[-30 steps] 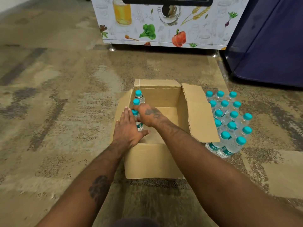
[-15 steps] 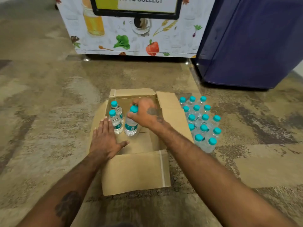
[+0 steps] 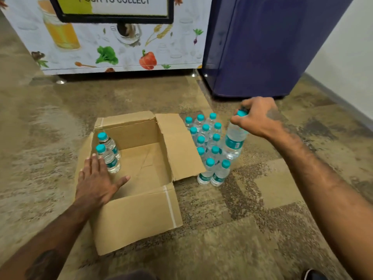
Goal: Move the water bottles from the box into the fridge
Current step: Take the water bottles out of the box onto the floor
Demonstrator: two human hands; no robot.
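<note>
An open cardboard box (image 3: 139, 211) sits on the floor with two clear water bottles (image 3: 108, 152) with teal caps standing in its left corner. My left hand (image 3: 95, 181) lies flat with fingers spread on the box's left rim, beside those bottles. My right hand (image 3: 257, 118) grips a water bottle (image 3: 234, 141) by its cap, hanging it just right of a cluster of several bottles (image 3: 209, 147) standing on the floor beside the box. The dark blue fridge (image 3: 262, 45) stands shut at the back right.
A white vending machine (image 3: 113, 41) printed with vegetables stands behind the box, left of the fridge. A white wall (image 3: 347, 51) runs along the right. The floor is mottled brown carpet (image 3: 242, 229). A dark shoe tip (image 3: 313, 275) shows at the bottom right.
My right hand lifted a bottle out of the box and carried it right, over the flap to the floor cluster. Two bottles stay in the box. My left hand stayed on the rim.
</note>
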